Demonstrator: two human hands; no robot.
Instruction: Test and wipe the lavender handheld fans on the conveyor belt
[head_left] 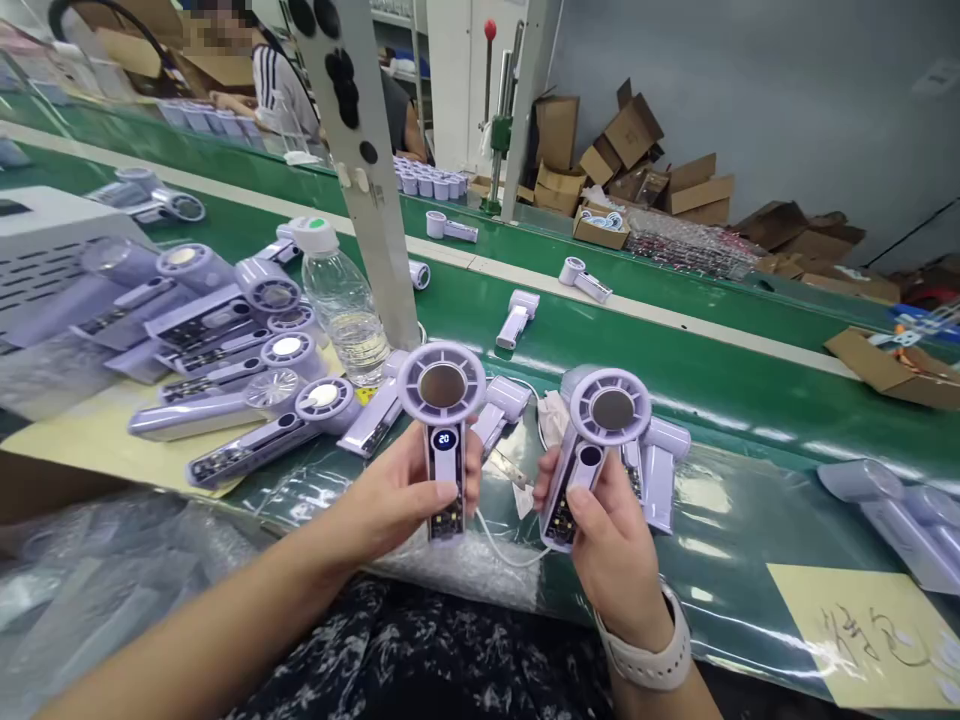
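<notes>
My left hand (pixel 427 480) is wrapped round the handle of a lilac handheld fan (pixel 442 385), its thumb on the front. The fan's small display is lit with "20", and circuit parts show in the lower handle. A second lilac handheld fan (pixel 610 408) stands upright in my right hand (pixel 607 520), thumb pressed on its handle; its round display is dark. A white cable (pixel 499 555) curves between the two fans. Just behind them lie more lilac fans (pixel 504 405), partly hidden by the held ones.
Many lilac fans (pixel 259 350) are heaped at left beside a water bottle (pixel 341 300). A metal post (pixel 375 180) rises behind it. Fans lie on the green conveyor (pixel 660 330). Yellow paper (pixel 862 635) lies at right. Cardboard boxes (pixel 630 135) and a person (pixel 281 85) are beyond.
</notes>
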